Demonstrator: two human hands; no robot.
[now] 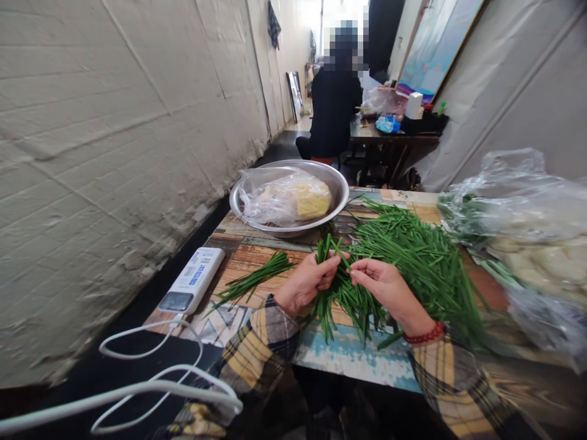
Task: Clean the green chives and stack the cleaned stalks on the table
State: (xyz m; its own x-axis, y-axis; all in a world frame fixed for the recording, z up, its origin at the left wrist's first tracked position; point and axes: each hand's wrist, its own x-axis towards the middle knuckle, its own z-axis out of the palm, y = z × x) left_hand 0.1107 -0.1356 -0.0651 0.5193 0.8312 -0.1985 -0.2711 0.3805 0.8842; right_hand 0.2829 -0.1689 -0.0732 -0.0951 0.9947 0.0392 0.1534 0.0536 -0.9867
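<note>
My left hand [312, 282] is closed around a bunch of green garlic chives [324, 315], whose ends stick out above and below the fist. Close beside it, my right hand [383, 282] pinches thumb and forefinger at the end of a single chive stalk [343, 252] that slants across from the left hand. A large loose heap of chives [413, 263] spreads over the table behind and to the right of my right hand. To the left of my left hand lies a small neat bundle of chives [259, 276].
A metal basin [293, 231] with a plastic-wrapped yellowish block [312, 198] stands at the table's far edge. On the left lies a white power bank [195, 278] with a white cable [151, 388]. Plastic bags of pale food [541, 256] sit at right. Beyond, a person [334, 110] sits at another table.
</note>
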